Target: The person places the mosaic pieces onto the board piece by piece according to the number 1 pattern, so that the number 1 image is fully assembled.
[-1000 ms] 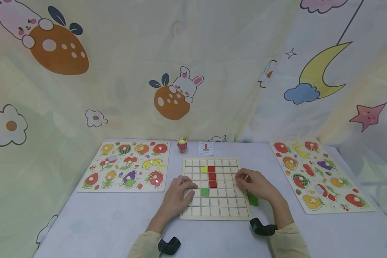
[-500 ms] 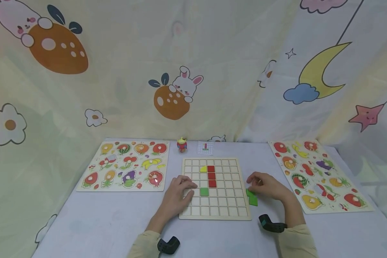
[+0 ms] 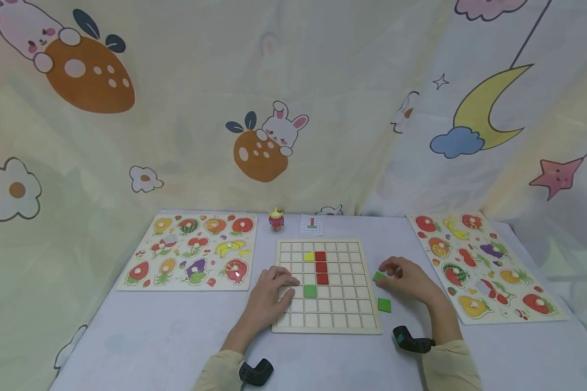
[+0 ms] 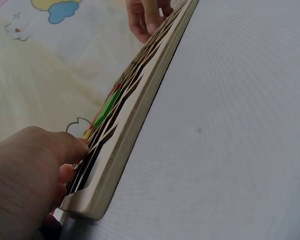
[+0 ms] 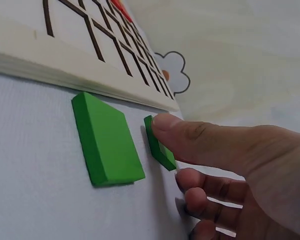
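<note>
A wooden grid board [image 3: 339, 321] lies in the middle of the table. In its cells sit a column of red tiles [image 3: 321, 267], a yellow tile with a curved edge [image 3: 309, 256] and a green square tile [image 3: 310, 291]. My left hand [image 3: 270, 296] rests on the board's left side, fingers relaxed over the cells. Just off the right edge, my right hand [image 3: 406, 279] pinches another green square tile [image 5: 160, 147] between thumb and fingers; the index finger is hidden behind the thumb in the right wrist view. A further green tile [image 5: 110, 142] lies flat on the table near it.
Fruit puzzle boards lie on both sides, one at the left [image 3: 186, 255] and one angled at the right [image 3: 486, 266]. Behind the grid stand a small toy figure [image 3: 276, 219] and a pattern card [image 3: 312, 224]. A printed cloth [image 3: 352, 136] hangs behind the table.
My right hand has moved right off the board's edge to the green tiles. It now holds one, drawn away from the other. My left hand has stayed put.
</note>
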`<state>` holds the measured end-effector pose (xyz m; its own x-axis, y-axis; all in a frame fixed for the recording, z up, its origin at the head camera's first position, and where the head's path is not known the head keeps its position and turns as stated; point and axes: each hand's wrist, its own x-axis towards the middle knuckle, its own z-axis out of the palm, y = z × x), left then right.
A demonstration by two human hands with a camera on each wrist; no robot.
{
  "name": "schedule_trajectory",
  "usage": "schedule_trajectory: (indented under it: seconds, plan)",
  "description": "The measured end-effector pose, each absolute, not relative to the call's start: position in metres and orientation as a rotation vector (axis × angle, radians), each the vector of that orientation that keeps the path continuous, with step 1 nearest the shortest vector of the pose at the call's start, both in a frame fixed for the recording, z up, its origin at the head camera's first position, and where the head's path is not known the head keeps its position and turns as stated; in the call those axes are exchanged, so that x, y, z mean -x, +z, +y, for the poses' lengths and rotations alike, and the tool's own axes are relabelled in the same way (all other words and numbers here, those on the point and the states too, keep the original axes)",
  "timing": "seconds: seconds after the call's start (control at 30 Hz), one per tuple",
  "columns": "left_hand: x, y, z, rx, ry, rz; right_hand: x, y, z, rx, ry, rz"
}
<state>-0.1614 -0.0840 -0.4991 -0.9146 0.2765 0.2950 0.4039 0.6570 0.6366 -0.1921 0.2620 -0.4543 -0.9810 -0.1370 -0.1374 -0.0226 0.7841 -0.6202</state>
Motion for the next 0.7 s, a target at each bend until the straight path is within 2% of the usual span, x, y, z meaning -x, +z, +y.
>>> schedule_trajectory:
  seconds: [0.7]
  plan:
    - [0.161, -0.497, -0.084, 0.539, -1.090, -2.725, 0.197, -0.468, 0.257, 0.045, -0.936, 2.947]
